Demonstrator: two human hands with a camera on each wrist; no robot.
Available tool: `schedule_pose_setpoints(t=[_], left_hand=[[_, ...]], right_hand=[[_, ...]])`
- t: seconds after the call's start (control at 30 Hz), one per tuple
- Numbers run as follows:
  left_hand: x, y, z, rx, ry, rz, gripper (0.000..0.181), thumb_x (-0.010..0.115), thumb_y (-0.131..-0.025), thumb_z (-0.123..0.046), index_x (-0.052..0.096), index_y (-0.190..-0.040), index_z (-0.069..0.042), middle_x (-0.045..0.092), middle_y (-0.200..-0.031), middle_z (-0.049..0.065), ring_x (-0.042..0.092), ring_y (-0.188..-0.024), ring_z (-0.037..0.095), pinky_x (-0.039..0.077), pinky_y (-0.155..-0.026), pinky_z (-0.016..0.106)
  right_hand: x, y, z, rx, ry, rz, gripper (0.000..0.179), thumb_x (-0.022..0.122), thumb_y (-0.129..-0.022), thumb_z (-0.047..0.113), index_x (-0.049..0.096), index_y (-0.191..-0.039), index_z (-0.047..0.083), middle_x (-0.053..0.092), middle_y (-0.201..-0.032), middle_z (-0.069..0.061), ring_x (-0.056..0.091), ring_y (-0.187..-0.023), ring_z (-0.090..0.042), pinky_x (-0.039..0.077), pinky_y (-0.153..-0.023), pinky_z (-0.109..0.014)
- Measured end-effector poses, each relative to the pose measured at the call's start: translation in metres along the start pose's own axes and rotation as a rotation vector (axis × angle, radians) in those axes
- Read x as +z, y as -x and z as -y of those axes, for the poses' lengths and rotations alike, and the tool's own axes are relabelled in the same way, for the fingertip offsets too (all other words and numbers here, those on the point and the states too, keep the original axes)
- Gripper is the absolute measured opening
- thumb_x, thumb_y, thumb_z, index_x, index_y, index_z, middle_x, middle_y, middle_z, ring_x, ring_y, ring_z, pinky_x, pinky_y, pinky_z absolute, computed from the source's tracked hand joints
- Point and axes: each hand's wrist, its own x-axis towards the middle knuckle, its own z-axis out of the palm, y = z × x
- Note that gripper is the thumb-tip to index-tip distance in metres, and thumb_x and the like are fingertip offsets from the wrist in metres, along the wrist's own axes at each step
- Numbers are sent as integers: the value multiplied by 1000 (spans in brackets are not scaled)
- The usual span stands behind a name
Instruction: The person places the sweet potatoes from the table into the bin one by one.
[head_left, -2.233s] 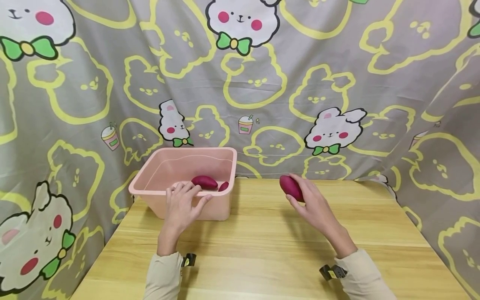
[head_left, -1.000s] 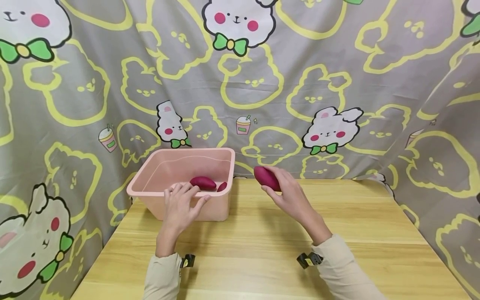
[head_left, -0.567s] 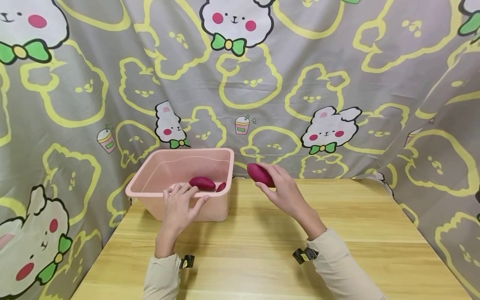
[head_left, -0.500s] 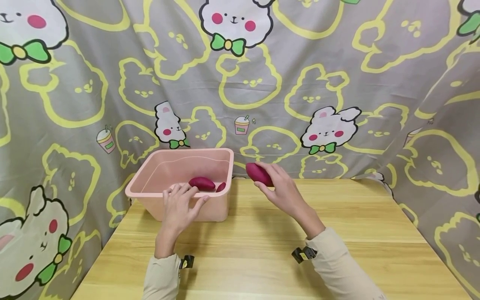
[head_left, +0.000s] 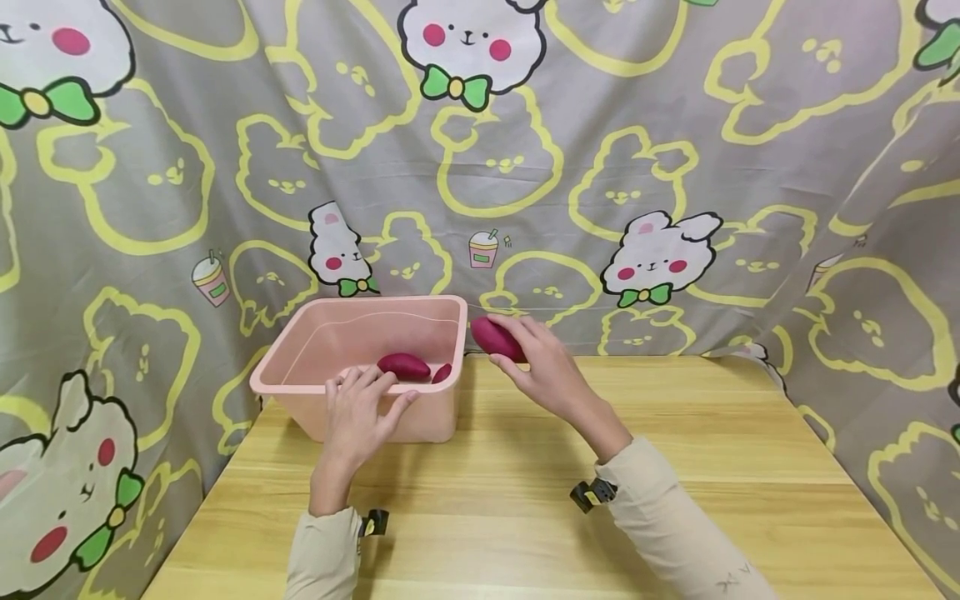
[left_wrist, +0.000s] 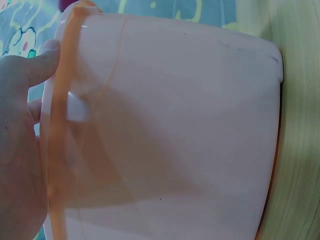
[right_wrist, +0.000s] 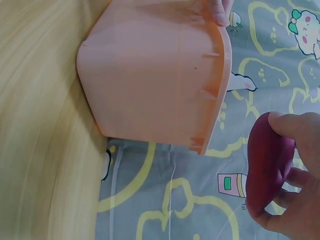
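In the head view, a pink plastic bin (head_left: 429, 418) stands at the table's left. My left hand (head_left: 360, 412) grips its near rim, fingers hooked over the edge; the left wrist view shows the thumb (left_wrist: 44, 64) against the rim. Inside lie one whole purple sweet potato (head_left: 403, 365) and part of another sweet potato (head_left: 442, 373), the rest hidden by the bin wall. My right hand (head_left: 555, 379) holds a third sweet potato (head_left: 495, 338) in the air, just right of the bin. In the right wrist view, thumb and fingers pinch that sweet potato from its two ends.
The bin rests on a light wooden table (head_left: 510, 500). A grey patterned curtain (head_left: 525, 192) hangs behind the table and along both sides. A small black wrist camera (head_left: 375, 522) sits at the left cuff, another wrist camera (head_left: 592, 494) at the right.
My right hand has carried the sweet potato leftward and slightly up, from over the table's right half to beside the bin. The left hand has kept its grip on the rim.
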Motion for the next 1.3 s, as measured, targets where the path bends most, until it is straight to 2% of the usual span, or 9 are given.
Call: schedule_pose_setpoints(t=[0.2, 0.53, 0.9, 1.13, 1.3], left_hand=[[-1, 0, -1, -1, -1, 6, 33, 68, -93, -51, 67, -91, -18, 66, -99, 4, 57, -102, 35, 27, -83, 53], [0, 0, -2, 3, 1, -2, 33, 68, -93, -50, 66, -89, -18, 67, -99, 5, 57, -101, 36, 27, -83, 54], [-1, -1, -1, 3, 9, 3, 33, 69, -93, -49, 68, -93, -16, 68, -105, 5, 57, -103, 35, 28, -84, 54], [-1, -2, -1, 6, 13, -2, 33, 70, -92, -47, 69, -94, -15, 68, -102, 7, 57, -105, 37, 28, -84, 55], [0, 0, -1, 5, 8, -3, 34, 70, -92, -48, 70, -94, -14, 67, -99, 7, 57, -103, 37, 28, -84, 55]], right_hand=[[4, -4, 4, 6, -13, 25, 53, 72, -98, 31, 53, -147, 23, 59, -133, -6, 57, -115, -24, 53, -90, -47], [12, -12, 9, -7, -34, 32, 52, 72, -98, 25, 54, -146, 20, 60, -133, -8, 59, -115, -25, 51, -92, -48], [21, -24, 17, -22, -97, 67, 52, 75, -96, 19, 56, -144, 14, 58, -133, -9, 56, -116, -23, 51, -93, -44], [25, -34, 24, -23, -103, 74, 52, 75, -96, 18, 56, -144, 15, 59, -133, -8, 55, -118, -22, 51, -95, -42], [29, -37, 29, -22, -111, 92, 51, 73, -97, 18, 55, -145, 17, 59, -131, -10, 58, -114, -23, 52, -93, -41]])
